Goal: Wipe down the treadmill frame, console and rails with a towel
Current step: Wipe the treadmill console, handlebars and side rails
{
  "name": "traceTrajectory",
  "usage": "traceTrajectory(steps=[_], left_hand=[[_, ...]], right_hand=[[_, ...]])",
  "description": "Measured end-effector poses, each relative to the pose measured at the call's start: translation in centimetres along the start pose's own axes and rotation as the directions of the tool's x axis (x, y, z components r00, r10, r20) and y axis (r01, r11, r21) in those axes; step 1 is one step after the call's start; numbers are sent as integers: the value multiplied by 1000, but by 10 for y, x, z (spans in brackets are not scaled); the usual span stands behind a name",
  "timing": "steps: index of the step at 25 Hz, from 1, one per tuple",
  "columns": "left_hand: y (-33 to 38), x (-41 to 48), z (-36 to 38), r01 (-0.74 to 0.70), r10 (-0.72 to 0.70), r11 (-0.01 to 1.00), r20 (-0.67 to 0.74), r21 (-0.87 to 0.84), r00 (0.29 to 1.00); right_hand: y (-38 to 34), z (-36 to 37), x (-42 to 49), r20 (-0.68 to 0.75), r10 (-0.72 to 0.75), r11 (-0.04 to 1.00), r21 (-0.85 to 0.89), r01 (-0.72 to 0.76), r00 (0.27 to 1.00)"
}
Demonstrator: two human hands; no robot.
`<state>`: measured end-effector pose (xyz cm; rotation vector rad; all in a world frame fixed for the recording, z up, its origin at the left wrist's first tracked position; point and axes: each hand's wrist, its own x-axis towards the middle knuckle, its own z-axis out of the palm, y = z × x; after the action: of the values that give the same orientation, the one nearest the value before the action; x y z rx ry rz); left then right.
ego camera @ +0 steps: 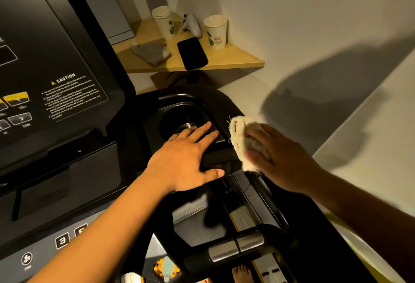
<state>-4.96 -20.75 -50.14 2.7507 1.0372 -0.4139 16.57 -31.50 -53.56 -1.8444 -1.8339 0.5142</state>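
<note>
At the right edge of the black treadmill console (67, 58), my right hand (276, 159) pressed the cream fluffy towel (239, 134) against the rim, its grip too blurred to tell. My left hand (186, 154) lay flat, fingers straight, beside the round cup holder (179, 116). I judged the rails not yet wiped.

Resting the left hand (187, 161) flat on the treadmill console (67, 94) beside its cup holder (179, 117). Holding a bunched cream towel (239, 136) against the frame (225, 108) with the blurred right hand (280, 161). On a wooden shelf (235, 62) behind: phone (192, 53), grey cloth (150, 52), paper cup (216, 32).
</note>
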Motion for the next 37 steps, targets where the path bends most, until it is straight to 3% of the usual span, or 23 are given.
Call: traceTrajectory(steps=[4,7,10,12,13,14,17,19,23,27,30,32,34,35,37], left_hand=[[0,1,-1,-4,4,1000,-1,7,1000],[-1,0,-1,-1,1,1000,-3,-17,1000],[-3,1,0,0,0,998,-1,-55,1000],[-4,2,-1,-5,5,997,0,-76,1000],[-6,2,-1,-3,4,997,3,-83,1000],[-6,3,0,-1,2,996,10,-86,1000],[-7,3,2,-3,4,998,17,-66,1000],[-5,4,3,14,-14,999,5,-37,1000],[-5,4,4,35,-35,999,-8,10,999],[-1,2,2,37,-37,999,-10,24,999],[0,1,1,40,-38,998,-57,51,998],[0,-1,3,40,-32,996,-103,80,994],[-1,-3,7,45,-28,993,-148,111,989],[-1,-5,8,51,-29,990,-166,129,986],[-1,-6,9,75,-46,986,-185,151,982]], right_hand=[[4,8,83,70,182,983,15,-183,981],[8,9,139,145,260,908,299,-292,955],[35,20,142,291,434,605,607,-515,853],[54,28,109,484,514,411,585,-699,708],[64,31,91,546,491,401,550,-732,679],[71,32,73,563,476,408,539,-737,676],[71,21,24,485,432,458,608,-649,760],[61,15,1,368,425,574,597,-561,827],[28,2,-5,160,229,804,525,-279,960],[0,3,32,38,165,922,350,-168,986],[-6,2,45,104,222,968,98,-232,970],[-5,4,28,43,216,970,105,-220,975],[-7,9,-6,-157,60,994,99,-45,986],[-6,11,-27,-188,1,998,64,11,982],[-2,11,-70,-121,42,999,-1,-42,992]])
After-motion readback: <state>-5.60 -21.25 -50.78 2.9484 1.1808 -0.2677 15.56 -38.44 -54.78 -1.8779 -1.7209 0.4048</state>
